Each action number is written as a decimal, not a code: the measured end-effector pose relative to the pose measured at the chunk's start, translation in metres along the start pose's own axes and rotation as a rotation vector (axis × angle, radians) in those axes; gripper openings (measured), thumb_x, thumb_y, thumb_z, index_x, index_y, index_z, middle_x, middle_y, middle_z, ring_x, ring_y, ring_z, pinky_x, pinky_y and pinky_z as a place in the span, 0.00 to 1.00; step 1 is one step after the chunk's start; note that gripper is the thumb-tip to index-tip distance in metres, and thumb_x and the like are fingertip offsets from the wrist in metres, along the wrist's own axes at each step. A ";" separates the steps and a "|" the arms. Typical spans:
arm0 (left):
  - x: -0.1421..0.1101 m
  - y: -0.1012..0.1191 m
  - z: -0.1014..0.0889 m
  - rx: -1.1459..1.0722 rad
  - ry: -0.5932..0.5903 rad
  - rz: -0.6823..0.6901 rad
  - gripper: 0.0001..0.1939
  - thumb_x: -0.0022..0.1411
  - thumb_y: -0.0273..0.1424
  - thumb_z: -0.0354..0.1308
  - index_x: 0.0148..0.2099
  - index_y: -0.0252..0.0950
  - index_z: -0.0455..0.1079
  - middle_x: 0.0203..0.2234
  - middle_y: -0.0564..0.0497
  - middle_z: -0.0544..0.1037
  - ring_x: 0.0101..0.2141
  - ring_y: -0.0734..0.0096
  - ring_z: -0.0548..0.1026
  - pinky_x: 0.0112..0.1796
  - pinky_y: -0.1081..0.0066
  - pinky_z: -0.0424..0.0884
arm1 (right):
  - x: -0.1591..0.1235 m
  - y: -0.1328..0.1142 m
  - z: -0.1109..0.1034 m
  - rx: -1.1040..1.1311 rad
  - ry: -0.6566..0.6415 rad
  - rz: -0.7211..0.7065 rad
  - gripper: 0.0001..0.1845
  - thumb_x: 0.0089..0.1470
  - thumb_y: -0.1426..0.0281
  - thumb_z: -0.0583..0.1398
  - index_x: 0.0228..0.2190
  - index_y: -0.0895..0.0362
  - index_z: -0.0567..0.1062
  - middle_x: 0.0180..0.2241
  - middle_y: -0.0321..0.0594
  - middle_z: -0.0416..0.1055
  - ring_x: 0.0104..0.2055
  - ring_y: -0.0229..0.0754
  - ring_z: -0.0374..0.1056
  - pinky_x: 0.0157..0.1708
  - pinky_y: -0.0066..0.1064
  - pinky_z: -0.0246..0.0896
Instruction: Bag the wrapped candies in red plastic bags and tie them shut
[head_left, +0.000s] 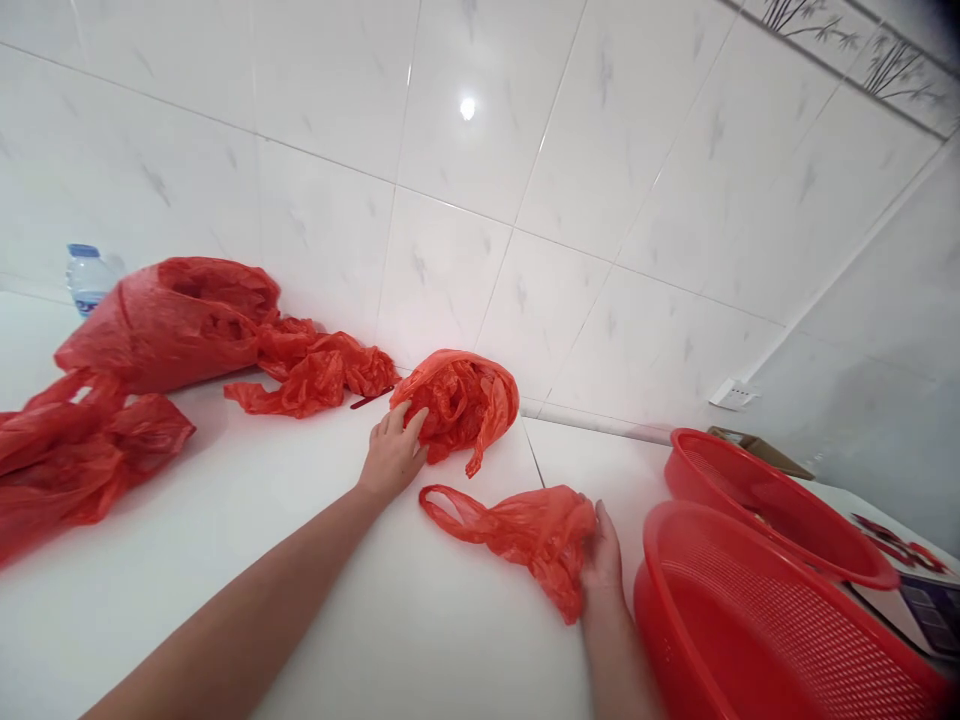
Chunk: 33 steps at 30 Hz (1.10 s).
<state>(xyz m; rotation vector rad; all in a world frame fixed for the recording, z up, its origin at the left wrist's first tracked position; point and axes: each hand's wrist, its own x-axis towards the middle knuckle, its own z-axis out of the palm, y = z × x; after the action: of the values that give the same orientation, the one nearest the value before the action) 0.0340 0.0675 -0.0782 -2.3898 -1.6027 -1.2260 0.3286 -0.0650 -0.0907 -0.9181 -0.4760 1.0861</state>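
My left hand (391, 452) touches the near left edge of a rolled bundle of red plastic bags (459, 405) by the wall. Its fingers are apart and curved against the bundle. A crumpled red plastic bag (534, 535) lies to the right and nearer, its loop handle pointing left. My right hand (602, 550) holds this bag's right end; the thumb shows, while the other fingers are mostly hidden behind the plastic.
Red plastic baskets (705, 620) stand at the right. Further left are a large red bag bundle (180, 325), loose red bags (326, 370) and a water bottle (86, 278). A tiled wall (450, 270) borders the white table (300, 510); a socket (733, 394) sits low at right.
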 end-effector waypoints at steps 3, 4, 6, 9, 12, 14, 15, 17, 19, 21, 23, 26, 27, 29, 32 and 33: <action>-0.021 0.015 -0.011 -0.092 0.014 0.182 0.20 0.60 0.30 0.52 0.56 0.36 0.64 0.52 0.38 0.65 0.52 0.52 0.65 0.52 0.54 0.61 | -0.002 0.000 0.008 -0.007 -0.066 0.025 0.16 0.45 0.55 0.63 0.31 0.54 0.74 0.30 0.35 0.76 0.34 0.43 0.72 0.38 0.36 0.68; -0.029 0.022 -0.013 -0.149 -0.021 0.260 0.18 0.61 0.30 0.52 0.54 0.37 0.66 0.49 0.40 0.68 0.50 0.55 0.67 0.50 0.56 0.63 | -0.004 0.001 0.012 -0.012 -0.095 0.029 0.16 0.45 0.56 0.63 0.32 0.53 0.74 0.31 0.35 0.76 0.35 0.42 0.72 0.38 0.34 0.68; -0.044 0.037 -0.017 -0.277 -0.154 0.361 0.19 0.60 0.30 0.54 0.54 0.39 0.65 0.47 0.42 0.70 0.47 0.58 0.69 0.48 0.59 0.66 | -0.009 0.006 0.023 -0.027 -0.147 0.038 0.17 0.43 0.61 0.66 0.36 0.53 0.74 0.34 0.35 0.76 0.35 0.41 0.72 0.37 0.32 0.67; -0.061 0.057 -0.021 -0.482 -0.381 0.313 0.37 0.53 0.32 0.62 0.64 0.44 0.54 0.54 0.44 0.67 0.47 0.57 0.70 0.45 0.61 0.69 | -0.019 0.017 0.045 -0.139 -0.229 0.103 0.23 0.42 0.64 0.67 0.41 0.53 0.72 0.36 0.37 0.75 0.34 0.41 0.71 0.35 0.33 0.67; -0.068 0.070 -0.025 -0.702 -0.531 0.151 0.43 0.48 0.32 0.65 0.65 0.44 0.52 0.48 0.46 0.74 0.41 0.58 0.74 0.40 0.64 0.70 | -0.028 0.025 0.065 -0.375 -0.288 0.106 0.26 0.43 0.60 0.66 0.44 0.53 0.69 0.35 0.37 0.74 0.31 0.41 0.70 0.32 0.33 0.65; -0.068 0.074 -0.027 -0.816 -0.537 0.037 0.26 0.51 0.30 0.61 0.54 0.43 0.67 0.37 0.51 0.79 0.36 0.61 0.76 0.38 0.66 0.69 | -0.033 0.024 0.072 -0.589 -0.213 -0.022 0.28 0.42 0.58 0.65 0.45 0.53 0.68 0.34 0.36 0.73 0.30 0.40 0.69 0.31 0.32 0.63; -0.067 0.073 -0.027 -0.851 -0.510 -0.021 0.16 0.53 0.29 0.58 0.46 0.42 0.73 0.32 0.52 0.79 0.34 0.62 0.75 0.36 0.67 0.69 | -0.035 0.022 0.074 -0.709 -0.129 -0.122 0.27 0.42 0.58 0.65 0.45 0.54 0.69 0.33 0.36 0.72 0.30 0.39 0.67 0.30 0.31 0.62; -0.064 0.069 -0.026 -0.899 -0.409 -0.154 0.08 0.54 0.26 0.54 0.33 0.39 0.74 0.28 0.52 0.78 0.31 0.64 0.74 0.35 0.68 0.67 | -0.041 0.014 0.075 -0.901 0.082 -0.343 0.22 0.46 0.56 0.62 0.41 0.54 0.70 0.31 0.34 0.70 0.29 0.38 0.65 0.30 0.30 0.59; -0.059 0.061 -0.025 -0.923 -0.285 -0.276 0.06 0.54 0.26 0.53 0.31 0.38 0.71 0.28 0.52 0.77 0.32 0.64 0.72 0.35 0.67 0.66 | -0.049 0.006 0.077 -0.965 0.245 -0.527 0.15 0.50 0.57 0.59 0.33 0.55 0.70 0.28 0.33 0.68 0.29 0.37 0.62 0.31 0.29 0.58; -0.053 0.053 -0.024 -0.967 -0.185 -0.383 0.03 0.55 0.28 0.54 0.31 0.38 0.69 0.29 0.52 0.75 0.34 0.63 0.72 0.35 0.68 0.65 | -0.059 0.005 0.083 -0.932 0.285 -0.623 0.14 0.53 0.57 0.56 0.29 0.55 0.68 0.26 0.33 0.66 0.28 0.37 0.61 0.30 0.28 0.57; -0.049 0.049 -0.024 -1.039 -0.150 -0.468 0.05 0.55 0.34 0.57 0.33 0.38 0.67 0.28 0.52 0.74 0.32 0.64 0.72 0.33 0.69 0.66 | -0.069 0.012 0.091 -0.923 0.203 -0.590 0.14 0.54 0.57 0.55 0.29 0.55 0.68 0.25 0.33 0.66 0.27 0.36 0.61 0.29 0.27 0.57; -0.046 0.051 -0.025 -1.193 -0.209 -0.533 0.16 0.57 0.45 0.56 0.38 0.37 0.67 0.29 0.50 0.75 0.27 0.66 0.73 0.29 0.68 0.68 | -0.081 0.037 0.107 -0.996 -0.069 -0.340 0.19 0.52 0.55 0.57 0.41 0.54 0.68 0.28 0.34 0.69 0.26 0.38 0.63 0.27 0.28 0.59; -0.046 0.053 -0.026 -1.242 -0.248 -0.533 0.20 0.58 0.48 0.53 0.40 0.36 0.67 0.30 0.48 0.76 0.27 0.65 0.74 0.29 0.67 0.69 | -0.083 0.046 0.111 -1.018 -0.149 -0.273 0.25 0.51 0.55 0.58 0.48 0.53 0.65 0.32 0.36 0.70 0.27 0.39 0.65 0.27 0.29 0.60; -0.049 0.057 -0.028 -1.378 -0.365 -0.521 0.26 0.60 0.52 0.48 0.43 0.34 0.69 0.32 0.43 0.78 0.30 0.62 0.76 0.30 0.66 0.71 | -0.082 0.059 0.116 -1.037 -0.206 -0.223 0.37 0.47 0.55 0.61 0.56 0.52 0.56 0.39 0.39 0.71 0.30 0.41 0.67 0.29 0.31 0.62; -0.055 0.054 -0.033 -1.633 -0.571 -0.593 0.28 0.60 0.51 0.47 0.44 0.32 0.72 0.35 0.40 0.79 0.33 0.60 0.77 0.34 0.65 0.72 | -0.071 0.065 0.113 -1.048 -0.106 -0.220 0.36 0.45 0.56 0.62 0.54 0.52 0.59 0.38 0.40 0.72 0.32 0.43 0.68 0.30 0.32 0.62; -0.057 0.050 -0.034 -1.698 -0.612 -0.644 0.27 0.60 0.50 0.48 0.44 0.32 0.72 0.35 0.40 0.79 0.33 0.60 0.77 0.35 0.66 0.72 | -0.066 0.063 0.109 -1.050 -0.072 -0.209 0.31 0.45 0.57 0.61 0.50 0.53 0.63 0.35 0.39 0.72 0.31 0.43 0.68 0.30 0.32 0.61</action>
<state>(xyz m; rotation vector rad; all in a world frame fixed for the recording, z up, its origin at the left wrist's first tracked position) 0.0437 -0.0148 -0.0691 -3.2997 -1.8073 -3.2445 0.1872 -0.0706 -0.0755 -1.6872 -1.2283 0.6333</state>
